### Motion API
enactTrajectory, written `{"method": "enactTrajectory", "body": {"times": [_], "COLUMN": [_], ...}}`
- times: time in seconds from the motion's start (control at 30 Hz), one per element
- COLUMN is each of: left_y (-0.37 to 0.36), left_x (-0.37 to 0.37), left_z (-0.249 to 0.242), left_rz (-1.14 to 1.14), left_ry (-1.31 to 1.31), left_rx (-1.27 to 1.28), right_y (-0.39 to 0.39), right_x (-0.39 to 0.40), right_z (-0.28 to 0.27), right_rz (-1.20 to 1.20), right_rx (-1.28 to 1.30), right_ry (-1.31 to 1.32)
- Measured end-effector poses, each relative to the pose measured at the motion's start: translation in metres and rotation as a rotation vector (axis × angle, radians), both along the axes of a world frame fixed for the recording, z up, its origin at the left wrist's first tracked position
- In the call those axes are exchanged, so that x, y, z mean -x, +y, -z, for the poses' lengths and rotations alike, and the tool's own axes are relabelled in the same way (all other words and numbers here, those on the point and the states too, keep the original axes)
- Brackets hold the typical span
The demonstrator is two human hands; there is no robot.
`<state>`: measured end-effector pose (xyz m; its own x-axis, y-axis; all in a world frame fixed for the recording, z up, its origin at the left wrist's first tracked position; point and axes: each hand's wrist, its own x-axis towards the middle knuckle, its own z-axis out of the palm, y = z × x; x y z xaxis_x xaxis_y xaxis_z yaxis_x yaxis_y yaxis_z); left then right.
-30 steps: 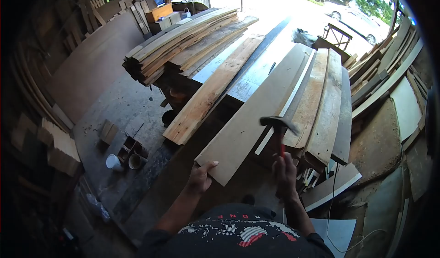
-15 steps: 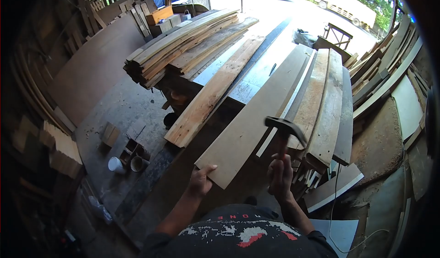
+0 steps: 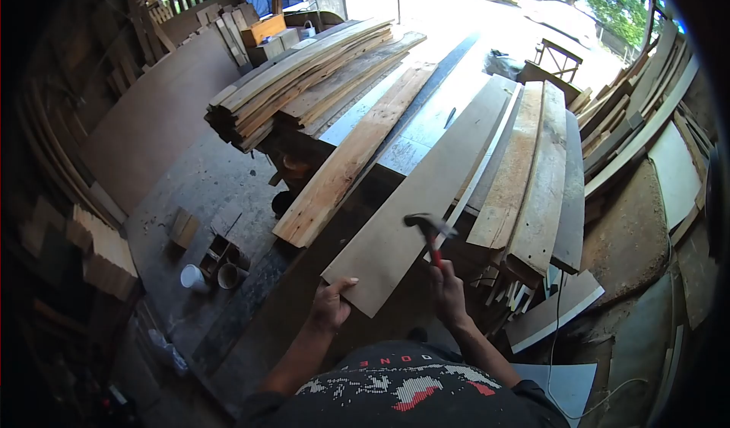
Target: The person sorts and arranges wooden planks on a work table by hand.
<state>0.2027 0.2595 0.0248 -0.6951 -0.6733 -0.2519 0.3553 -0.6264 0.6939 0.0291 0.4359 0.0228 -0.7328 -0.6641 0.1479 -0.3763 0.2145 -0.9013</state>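
My left hand (image 3: 331, 305) grips the near left corner of a long, smooth tan board (image 3: 403, 226), thumb on top and fingers curled beneath. The board runs away from me across the work table. In my right hand (image 3: 449, 295) is a claw hammer (image 3: 431, 230) with a red handle and dark head, held upright. Its head overlaps the board's right edge in this view and is slightly blurred. Just right of the board lies a narrow pale strip (image 3: 480, 173).
Rough planks (image 3: 525, 177) lie to the right of the strip. A knotty plank (image 3: 353, 162) and a stack of boards (image 3: 304, 74) occupy the left. On the floor stand a white cup (image 3: 193, 277) and a small wooden box (image 3: 219, 253). A cord (image 3: 557, 329) hangs at right.
The hammer and my right hand have moved left and the hammer head now sits closer over the board. My left hand keeps its hold on the corner. Vehicles outside have shifted.
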Motion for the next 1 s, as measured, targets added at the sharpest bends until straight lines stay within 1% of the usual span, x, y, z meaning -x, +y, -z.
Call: {"method": "enactTrajectory", "body": {"times": [0.03, 0.07, 0.1, 0.17, 0.23, 0.27, 0.3, 0.37, 0.43, 0.47, 0.5, 0.57, 0.6, 0.7, 0.77, 0.83, 0.9, 0.93, 1.0], "left_y": [-0.001, -0.004, -0.009, -0.016, -0.035, -0.034, -0.025, -0.004, 0.002, 0.006, 0.009, 0.005, 0.001, -0.008, -0.002, 0.001, 0.003, 0.004, 0.009], "left_x": [-0.003, -0.01, -0.017, -0.046, -0.096, -0.114, -0.134, -0.164, -0.193, -0.201, -0.204, -0.224, -0.239, -0.27, -0.269, -0.265, -0.26, -0.257, -0.254], "left_z": [0.001, 0.004, 0.007, 0.009, 0.034, 0.021, -0.004, -0.046, -0.064, -0.072, -0.079, -0.07, -0.062, -0.047, -0.054, -0.06, -0.061, -0.06, -0.06], "left_rz": [0.0, 0.003, 0.005, -0.071, -0.139, -0.195, -0.255, -0.425, -0.379, -0.39, -0.399, -0.364, -0.348, -0.297, -0.308, -0.306, -0.32, -0.339, -0.394], "left_ry": [-0.031, -0.059, -0.082, -0.153, -0.213, -0.297, -0.379, -0.427, -0.227, -0.079, 0.065, 0.076, 0.086, 0.108, 0.073, 0.067, 0.083, 0.091, 0.092], "left_rx": [-0.021, -0.041, -0.057, -0.068, -0.017, 0.009, 0.036, 0.051, 0.109, 0.124, 0.138, 0.17, 0.188, 0.244, 0.23, 0.205, 0.171, 0.157, 0.138], "right_y": [0.0, 0.0, 0.002, 0.001, -0.001, -0.004, -0.006, -0.013, -0.019, -0.023, -0.028, -0.031, -0.035, -0.058, -0.073, -0.072, -0.066, -0.065, -0.066], "right_x": [0.006, 0.013, 0.016, 0.023, 0.04, 0.05, 0.065, 0.098, 0.101, 0.103, 0.115, 0.144, 0.151, 0.166, 0.188, 0.196, 0.2, 0.183, 0.161], "right_z": [0.007, 0.016, 0.013, 0.004, -0.005, -0.009, -0.007, -0.001, -0.035, -0.05, -0.051, -0.044, -0.049, -0.041, -0.004, 0.0, -0.005, -0.04, -0.072], "right_rz": [-0.018, -0.03, 0.002, 0.063, 0.211, 0.28, 0.288, 0.3, 0.24, 0.207, 0.196, 0.173, 0.159, 0.215, 0.139, 0.087, 0.051, 0.089, 0.171], "right_rx": [-0.106, -0.084, -0.062, -0.007, 0.096, 0.148, 0.215, 0.353, 0.448, 0.491, 0.381, 0.158, 0.094, 0.081, 0.105, 0.019, -0.182, -0.245, -0.078], "right_ry": [0.056, 0.049, 0.0, -0.097, 0.007, 0.057, 0.021, -0.052, -0.247, -0.344, -0.254, -0.076, -0.095, 0.163, 0.296, 0.375, 0.389, 0.172, 0.186]}}
